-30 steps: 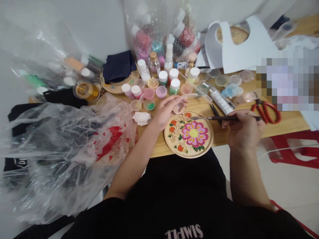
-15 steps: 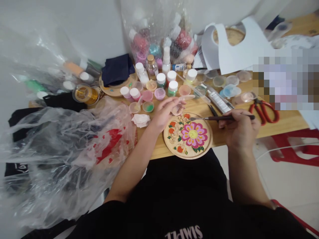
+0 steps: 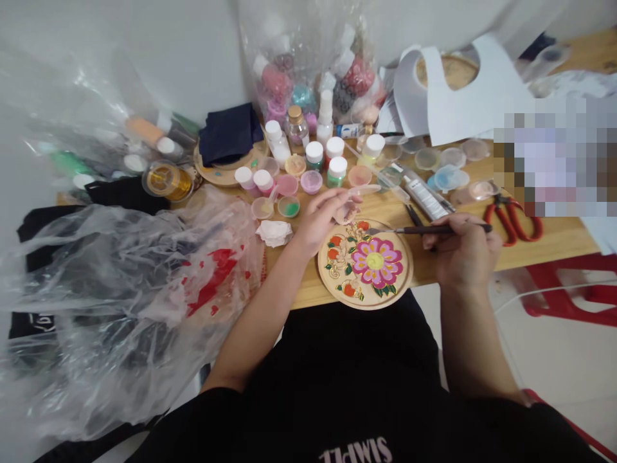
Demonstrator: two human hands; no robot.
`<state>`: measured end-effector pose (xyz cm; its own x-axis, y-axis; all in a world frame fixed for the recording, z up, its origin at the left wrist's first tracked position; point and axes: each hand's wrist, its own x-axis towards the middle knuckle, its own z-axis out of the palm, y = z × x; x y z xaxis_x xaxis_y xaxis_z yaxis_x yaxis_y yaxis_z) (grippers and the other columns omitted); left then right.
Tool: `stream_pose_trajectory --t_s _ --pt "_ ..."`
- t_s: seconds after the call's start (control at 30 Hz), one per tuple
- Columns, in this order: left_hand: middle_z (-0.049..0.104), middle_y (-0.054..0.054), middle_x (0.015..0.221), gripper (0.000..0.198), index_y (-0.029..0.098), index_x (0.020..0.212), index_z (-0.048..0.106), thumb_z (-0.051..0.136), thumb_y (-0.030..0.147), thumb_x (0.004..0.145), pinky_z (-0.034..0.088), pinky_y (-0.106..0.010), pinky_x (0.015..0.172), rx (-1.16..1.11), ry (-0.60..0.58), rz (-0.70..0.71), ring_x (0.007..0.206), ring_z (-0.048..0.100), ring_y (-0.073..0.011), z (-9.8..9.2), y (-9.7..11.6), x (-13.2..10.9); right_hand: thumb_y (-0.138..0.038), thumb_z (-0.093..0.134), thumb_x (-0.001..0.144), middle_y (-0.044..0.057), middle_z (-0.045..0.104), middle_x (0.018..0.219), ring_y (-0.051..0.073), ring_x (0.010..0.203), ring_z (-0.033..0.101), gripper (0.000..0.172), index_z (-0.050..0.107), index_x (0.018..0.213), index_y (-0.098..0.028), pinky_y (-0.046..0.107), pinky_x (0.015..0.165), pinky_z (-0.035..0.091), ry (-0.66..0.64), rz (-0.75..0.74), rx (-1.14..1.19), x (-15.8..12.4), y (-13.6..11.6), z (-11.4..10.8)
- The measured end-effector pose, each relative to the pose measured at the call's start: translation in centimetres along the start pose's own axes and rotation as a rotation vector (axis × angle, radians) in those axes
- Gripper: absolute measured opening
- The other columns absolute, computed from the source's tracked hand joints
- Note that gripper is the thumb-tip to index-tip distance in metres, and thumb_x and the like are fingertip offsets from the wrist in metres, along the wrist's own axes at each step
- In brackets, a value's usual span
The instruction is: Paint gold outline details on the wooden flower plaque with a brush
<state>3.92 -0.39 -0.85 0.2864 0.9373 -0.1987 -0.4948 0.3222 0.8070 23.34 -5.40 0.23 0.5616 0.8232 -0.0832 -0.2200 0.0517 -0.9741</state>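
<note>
A round wooden plate [image 3: 332, 283] with a pink flower, orange blooms and green leaves lies at the table's front edge. My left hand [image 3: 322, 218] is closed around a small clear cup [image 3: 345, 213] at the plate's upper left; its lid [image 3: 364, 190] stands out to the right. On the plate's right side, my right hand [image 3: 465, 247] grips a dark-handled tool [image 3: 424, 229]. The tool's thin metal tip points left, over the plate near the top orange bloom; whether it touches the surface cannot be made out.
Paint jars [image 3: 336, 170] and small cups crowd the table behind the plate. Crumpled plastic [image 3: 144, 308] covers the left side. Red-handled pliers [image 3: 513, 222], a silver tube [image 3: 427, 196] and a white tissue [image 3: 274, 233] lie nearby. White paper [image 3: 463, 109] stands at the back right.
The view has shifted slightly, so the table items appear a little farther right. Both hands keep their holds, and the tool tip remains near the top orange bloom.
</note>
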Motion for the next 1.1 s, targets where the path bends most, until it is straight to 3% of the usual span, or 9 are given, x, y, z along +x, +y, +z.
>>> stream_pose_trajectory --t_s 0.37,0.47,0.63,0.93,1.1 --pt "0.071 -0.001 0.082 0.013 0.016 0.076 0.068 0.068 0.028 0.08 0.05 -0.021 0.064 0.008 0.024 -0.024 0.069 0.063 -0.0082 0.1 0.1 -0.2 -0.024 0.057 0.057 -0.002 0.05 0.04 0.009 0.032 0.045 0.012 0.061 0.051 -0.014 0.022 0.032 0.033 -0.053 0.037 0.159 0.1 -1.2 1.0" --pt "0.071 -0.001 0.082 0.013 0.016 0.076 0.068 0.068 0.029 0.079 0.05 -0.022 0.065 0.016 0.048 -0.041 0.07 0.063 -0.0087 0.2 0.2 -0.2 -0.02 0.059 0.064 -0.002 0.054 0.045 0.011 0.036 0.05 0.011 0.065 0.056 -0.015 0.024 0.037 0.037 -0.118 -0.104 0.144 -0.5 -1.7 1.7" --pt "0.073 -0.003 0.087 0.015 0.016 0.077 0.069 0.066 0.03 0.081 0.049 -0.022 0.066 0.045 0.05 -0.041 0.075 0.064 -0.0103 0.3 0.4 -0.4 -0.019 0.068 0.077 -0.002 0.066 0.063 0.012 0.054 0.063 0.007 0.074 0.08 -0.018 0.027 0.055 0.049 -0.319 -0.365 -0.114 -2.0 -1.8 1.5" --pt "0.07 -0.002 0.081 0.015 0.016 0.073 0.068 0.067 0.03 0.079 0.046 -0.022 0.065 0.026 0.057 -0.009 0.071 0.062 -0.009 0.5 0.3 -0.3 -0.019 0.064 0.083 0.001 0.072 0.081 0.016 0.074 0.067 0.012 0.074 0.09 -0.022 0.029 0.067 0.053 -0.558 -0.578 -0.43 -2.7 -3.2 0.1" --pt "0.07 -0.001 0.079 0.017 0.015 0.072 0.068 0.07 0.031 0.077 0.048 -0.022 0.067 0.015 0.044 -0.006 0.069 0.061 -0.0085 0.4 0.2 -0.4 -0.016 0.064 0.081 0.0 0.073 0.08 0.015 0.073 0.066 0.016 0.075 0.091 -0.024 0.029 0.067 0.052 -0.564 -0.598 -0.427 -3.2 -3.6 0.0"
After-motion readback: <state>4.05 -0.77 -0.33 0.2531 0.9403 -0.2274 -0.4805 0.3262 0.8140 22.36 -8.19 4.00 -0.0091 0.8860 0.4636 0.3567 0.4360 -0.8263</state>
